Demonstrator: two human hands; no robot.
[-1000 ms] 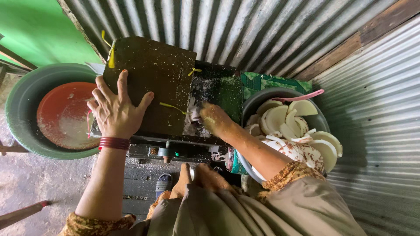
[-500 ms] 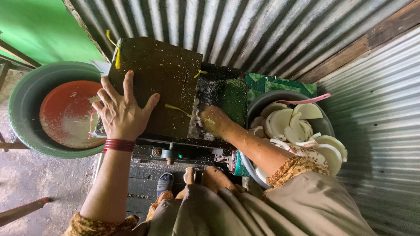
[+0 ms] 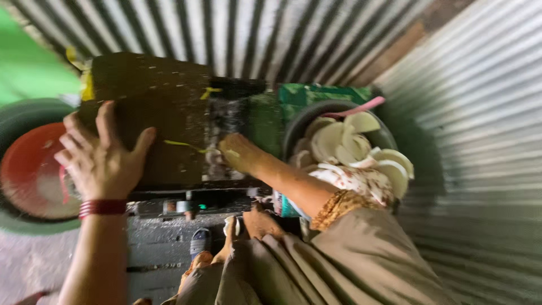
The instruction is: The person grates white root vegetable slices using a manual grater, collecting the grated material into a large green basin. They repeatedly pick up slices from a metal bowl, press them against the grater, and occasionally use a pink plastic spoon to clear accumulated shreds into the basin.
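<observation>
Left grip (image 3: 101,155): my open palm flat on dark machine cover (image 3: 152,107).
Right grip (image 3: 237,153): closed on pale piece (image 3: 230,152) at chute.
Beside: bowl (image 3: 299,121) of white slices (image 3: 339,141).

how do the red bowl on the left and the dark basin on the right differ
The shallow red bowl looks nearly empty, while the dark round basin is heaped with pale white curved slices. The red bowl sits nested inside a larger green tub; the dark basin stands beside a green box-like thing. The left hand rests flat near the red bowl; the right hand reaches from the dark basin's side. Both are round and flank the dark machine.
</observation>
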